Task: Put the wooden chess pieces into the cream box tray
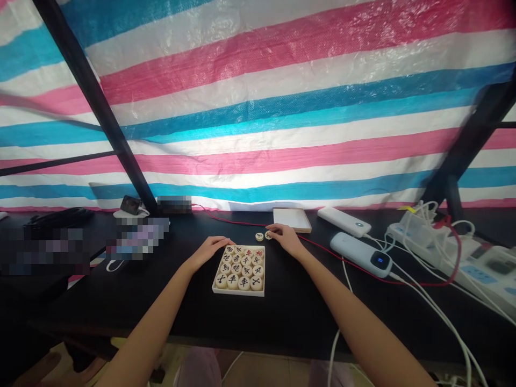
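Observation:
A square white box (238, 293) full of round Chinese chess pieces (244, 281) lies on the black table. Most of the visible pieces carry black characters; two in the back row are red. My left hand (210, 249) rests at the box's back left corner with its fingers stretched along the edge. Behind the box and to its right, a loose chess piece (259, 236) lies on the table. Just beside it, my right hand (285, 238) has its fingertips closed on another chess piece (268, 235), partly hidden by the fingers.
Behind my right hand lies a shallow white box lid (291, 219). To the right are a white power bank (344, 221), a blue power bank (360, 254) and a power strip (427, 236) with tangled cables. A red cable (334, 251) crosses the table. A striped sheet (258, 107) hangs behind.

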The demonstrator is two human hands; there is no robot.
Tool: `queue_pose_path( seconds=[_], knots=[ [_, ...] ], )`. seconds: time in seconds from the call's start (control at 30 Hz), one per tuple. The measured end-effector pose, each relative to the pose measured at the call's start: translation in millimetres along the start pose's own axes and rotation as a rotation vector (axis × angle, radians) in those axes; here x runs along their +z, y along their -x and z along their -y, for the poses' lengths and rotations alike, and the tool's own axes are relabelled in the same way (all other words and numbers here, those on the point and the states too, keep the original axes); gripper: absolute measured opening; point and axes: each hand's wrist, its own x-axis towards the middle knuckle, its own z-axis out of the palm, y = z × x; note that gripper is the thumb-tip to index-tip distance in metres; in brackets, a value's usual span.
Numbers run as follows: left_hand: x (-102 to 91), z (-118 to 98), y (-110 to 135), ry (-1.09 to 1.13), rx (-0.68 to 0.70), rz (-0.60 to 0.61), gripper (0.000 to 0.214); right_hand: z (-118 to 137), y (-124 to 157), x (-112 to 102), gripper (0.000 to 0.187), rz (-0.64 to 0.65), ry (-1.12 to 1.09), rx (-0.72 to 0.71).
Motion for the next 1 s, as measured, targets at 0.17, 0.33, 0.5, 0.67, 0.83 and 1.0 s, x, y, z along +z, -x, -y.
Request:
queue_pose_path(
  seconds=[0.17, 0.33, 0.5, 0.67, 0.83, 1.0],
  knots=[
    [-1.0, 6, -3, -0.015, 0.004, -0.011, 0.042, 2, 5, 11, 0.020, -0.105, 0.125, -0.085],
    [-1.8, 3, -2, -0.037, 0.004, 0.016, 0.044, 8, 8, 14, 0.008, -0.097, 0.258, -0.164],
    [-1.1, 4, -2, -0.043, -0.003, 0.002, 0.044, 8, 7, 15, 0.011, -0.021, 0.265, -0.183],
    [-1.4, 8, -3, -0.040, -0.005, -0.003, 0.042, 5, 7, 18, 0.027, -0.035, 0.335, -0.170],
    [-1.6, 7, -2, -0.045, -0.009, 0.002, 0.042, 14, 13, 17, 0.031, -0.036, 0.448, -0.177],
    [-1.8, 5, -2, -0.069, 0.010, 0.001, 0.042, 42, 18, 3, 0.026, 0.002, 0.456, -0.186]
  ],
)
